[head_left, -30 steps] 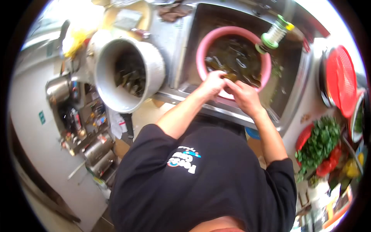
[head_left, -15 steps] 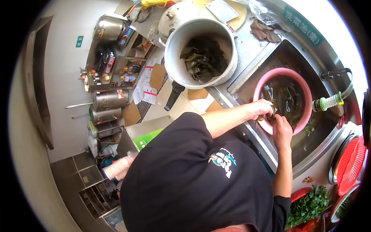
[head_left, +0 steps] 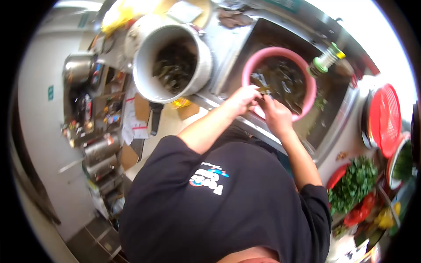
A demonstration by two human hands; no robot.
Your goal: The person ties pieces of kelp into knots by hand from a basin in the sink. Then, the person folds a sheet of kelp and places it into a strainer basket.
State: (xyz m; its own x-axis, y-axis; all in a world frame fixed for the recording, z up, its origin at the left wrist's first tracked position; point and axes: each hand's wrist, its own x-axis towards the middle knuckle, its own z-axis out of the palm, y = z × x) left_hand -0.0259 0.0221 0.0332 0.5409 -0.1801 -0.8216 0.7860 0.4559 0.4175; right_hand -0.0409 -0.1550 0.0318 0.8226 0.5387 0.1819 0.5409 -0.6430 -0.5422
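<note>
My left hand (head_left: 244, 100) and my right hand (head_left: 277, 115) meet at the near-left rim of a pink basin (head_left: 311, 90). Between their pinched fingertips is a small piece of a dark, wet, leafy strip (head_left: 262, 96), mostly hidden by the fingers and blurred. More dark brown-green strips (head_left: 283, 83), kelp-like in look, lie in water inside the basin. To the left, a large metal pot (head_left: 142, 79) with a black handle (head_left: 155, 119) holds a heap of similar dark strips (head_left: 175, 65).
The basin stands in a steel sink (head_left: 331, 120). A green-and-white tap hose (head_left: 325, 61) hangs over its far right edge. Right of the sink are a red colander (head_left: 386, 118) and leafy greens (head_left: 354, 184). Behind the pot, a cleaver (head_left: 184, 12) lies on a round board.
The camera view has shifted, so the pot, sink and basin appear further left and higher. Both hands remain together at the basin's near rim, fingers still pinched.
</note>
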